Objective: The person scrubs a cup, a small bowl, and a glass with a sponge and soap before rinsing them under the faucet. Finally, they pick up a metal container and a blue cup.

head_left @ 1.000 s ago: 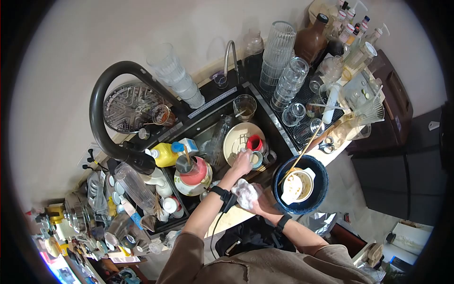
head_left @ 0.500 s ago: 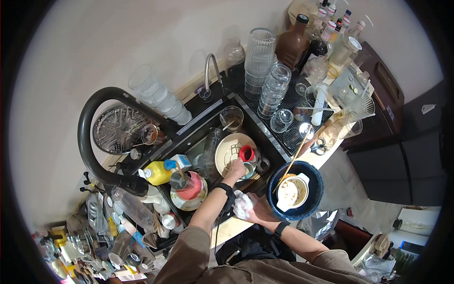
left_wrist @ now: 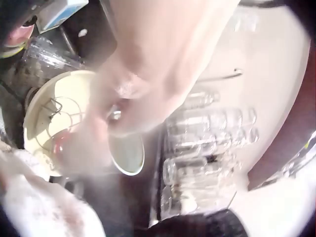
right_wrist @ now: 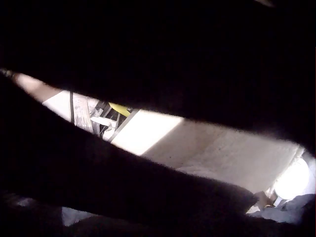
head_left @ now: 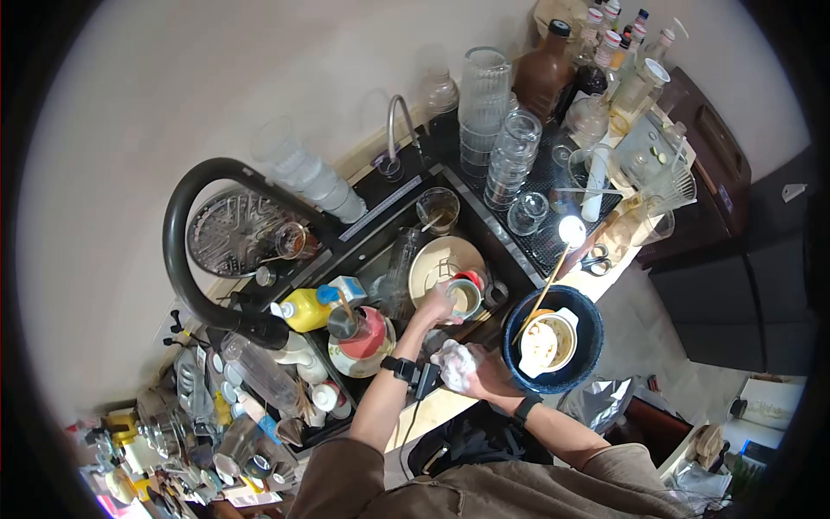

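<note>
My left hand (head_left: 439,303) grips a small pale cup (head_left: 464,298) by its side, over the sink. In the left wrist view the cup's rim (left_wrist: 142,160) shows below the blurred hand (left_wrist: 143,84). Behind it a red cup (head_left: 469,277), partly covered, sits with a wire rack inside a large cream bowl (head_left: 421,269). Close to the counter's front edge, my right hand (head_left: 488,374) holds a sponge (head_left: 456,363) thick with white suds. The right wrist view is mostly dark and shows neither hand clearly.
Right of the sink stands a dark blue bucket (head_left: 596,333) with a white pot (head_left: 564,342) and chopsticks inside. Stacked glasses (head_left: 484,104) stand on the black drain mat. A black faucet (head_left: 177,233) arches at left, near a yellow bottle (head_left: 304,310) and a pink bowl (head_left: 367,333).
My left hand has taken hold of the pale cup and raised it, so it now overlaps the red cup. The right hand keeps the sudsy sponge near the same place. The head view shifted.
</note>
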`<action>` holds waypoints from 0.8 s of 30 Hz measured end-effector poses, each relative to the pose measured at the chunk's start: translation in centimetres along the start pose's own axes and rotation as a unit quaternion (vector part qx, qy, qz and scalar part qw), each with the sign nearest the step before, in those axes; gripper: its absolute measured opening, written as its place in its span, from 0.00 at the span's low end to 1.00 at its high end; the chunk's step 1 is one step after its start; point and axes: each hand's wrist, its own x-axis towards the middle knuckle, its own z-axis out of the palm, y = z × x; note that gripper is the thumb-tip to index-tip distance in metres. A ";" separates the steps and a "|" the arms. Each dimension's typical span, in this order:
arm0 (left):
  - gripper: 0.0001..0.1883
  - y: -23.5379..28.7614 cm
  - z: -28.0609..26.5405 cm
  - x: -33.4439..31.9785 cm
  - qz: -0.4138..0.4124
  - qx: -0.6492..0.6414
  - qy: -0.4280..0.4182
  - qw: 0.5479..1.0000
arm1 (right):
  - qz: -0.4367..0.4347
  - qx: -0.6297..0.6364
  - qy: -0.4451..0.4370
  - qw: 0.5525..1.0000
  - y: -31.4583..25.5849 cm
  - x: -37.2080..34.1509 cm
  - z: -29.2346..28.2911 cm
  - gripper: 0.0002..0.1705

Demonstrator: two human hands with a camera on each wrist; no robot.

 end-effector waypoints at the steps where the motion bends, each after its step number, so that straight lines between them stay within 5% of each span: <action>1: 0.20 1.6 -0.6 -2.1 -0.002 -0.136 0.005 0.991 | 0.006 -0.005 -0.007 1.000 -0.7 0.9 -1.3 0.18; 5: 0.22 3.4 -3.8 -7.1 0.015 -0.286 0.057 0.956 | 0.047 0.011 -0.021 0.999 -1.3 1.2 -1.7 0.19; 8: 0.22 2.4 -5.2 -9.4 0.017 -0.264 0.123 0.957 | 0.118 0.178 -0.022 0.977 1.0 -1.0 2.7 0.19; 12: 0.23 -1.2 -5.9 -10.7 -0.035 -0.190 0.182 0.964 | 0.281 0.468 0.000 0.838 3.7 -3.8 9.0 0.18; 15: 0.24 -5.2 -4.7 -10.2 -0.084 -0.160 0.219 0.959 | 0.241 0.418 0.002 0.876 1.3 -1.8 5.0 0.19; 16: 0.25 -6.5 -4.5 -9.8 -0.109 -0.152 0.209 0.960 | 0.142 0.201 -0.033 0.969 -0.2 -0.1 1.3 0.19; 17: 0.25 -8.1 -4.1 -9.1 -0.133 -0.144 0.199 0.960 | 0.030 -0.029 -0.065 0.997 -1.0 0.8 -0.8 0.19; 23: 0.33 -18.5 -2.2 -2.9 -0.162 0.069 0.104 0.979 | 0.049 -0.030 -0.031 0.998 -1.9 1.6 -1.5 0.17; 24: 0.33 -16.4 -2.5 -3.5 -0.156 0.146 0.091 0.973 | 0.045 -0.024 -0.019 0.999 -1.9 1.7 -1.5 0.17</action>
